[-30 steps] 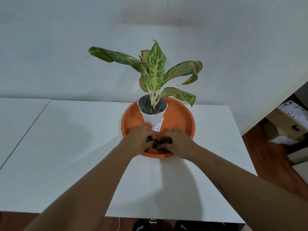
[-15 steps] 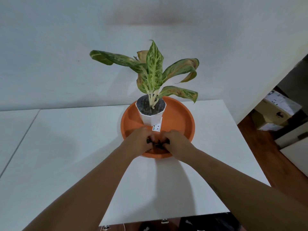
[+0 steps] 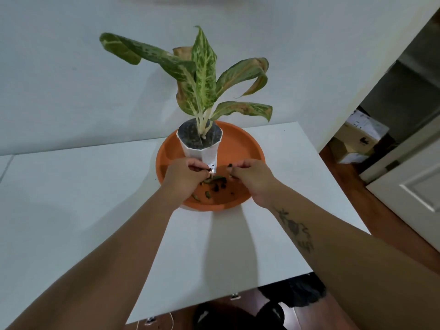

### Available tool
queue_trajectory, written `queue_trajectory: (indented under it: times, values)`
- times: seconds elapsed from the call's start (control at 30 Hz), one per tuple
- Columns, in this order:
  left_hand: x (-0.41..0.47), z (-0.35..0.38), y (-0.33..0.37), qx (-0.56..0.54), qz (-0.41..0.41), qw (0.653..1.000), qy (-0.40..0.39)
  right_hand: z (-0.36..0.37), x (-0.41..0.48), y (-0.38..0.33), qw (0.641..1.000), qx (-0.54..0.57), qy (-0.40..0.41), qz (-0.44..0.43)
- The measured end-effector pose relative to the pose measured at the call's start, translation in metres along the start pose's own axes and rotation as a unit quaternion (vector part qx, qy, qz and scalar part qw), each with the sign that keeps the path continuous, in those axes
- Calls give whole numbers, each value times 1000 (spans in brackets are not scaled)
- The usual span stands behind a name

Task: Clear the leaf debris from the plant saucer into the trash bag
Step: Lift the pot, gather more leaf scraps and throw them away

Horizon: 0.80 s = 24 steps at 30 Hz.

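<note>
An orange plant saucer (image 3: 245,148) sits on the white table (image 3: 71,198) with a white pot (image 3: 202,148) and a variegated plant (image 3: 202,75) in it. Dark green leaf debris (image 3: 215,184) lies on the saucer floor in front of the pot. My left hand (image 3: 183,177) hovers above the saucer's near left part, fingertips pinched on a small dark bit of debris. To the right of it, my right hand (image 3: 252,177) pinches another small dark bit. A gap between the hands shows the loose debris. No trash bag is in view.
A white wall rises behind the table. On the right are a wooden floor, cardboard boxes (image 3: 357,136) and a white door (image 3: 412,186). The table's near edge runs below my forearms, with dark shapes (image 3: 250,310) under it.
My hands were together over one clump of debris. They have lifted and drawn apart, each pinching a bit, and loose pieces now show on the saucer. The camera has come closer.
</note>
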<state>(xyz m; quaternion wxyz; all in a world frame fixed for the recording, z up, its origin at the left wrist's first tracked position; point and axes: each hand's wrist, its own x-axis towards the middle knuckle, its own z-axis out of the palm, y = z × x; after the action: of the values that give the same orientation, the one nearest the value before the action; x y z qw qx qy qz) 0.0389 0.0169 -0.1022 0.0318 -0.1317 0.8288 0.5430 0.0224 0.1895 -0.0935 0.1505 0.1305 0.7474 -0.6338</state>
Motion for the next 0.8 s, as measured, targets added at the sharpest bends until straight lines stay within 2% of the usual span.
queue_trajectory:
  times: [0.2, 0.37, 0.57, 0.7, 0.8]
  values:
    - [-8, 8, 9, -103, -32, 994, 19, -5, -4, 1, 993, 113, 0, 21]
    - [-11, 22, 16, -211, -83, 974, 13, -13, -10, -8, 971, 234, -28, 32]
    - [-20, 45, 42, -355, -102, 929, -12, -36, -11, -12, 942, 330, -39, 52]
    - [-27, 72, 63, -433, -114, 893, -41, -70, -17, -8, 933, 352, -65, 44]
    - [-31, 103, 81, -464, -126, 875, -65, -106, -23, -6, 928, 368, -44, 40]
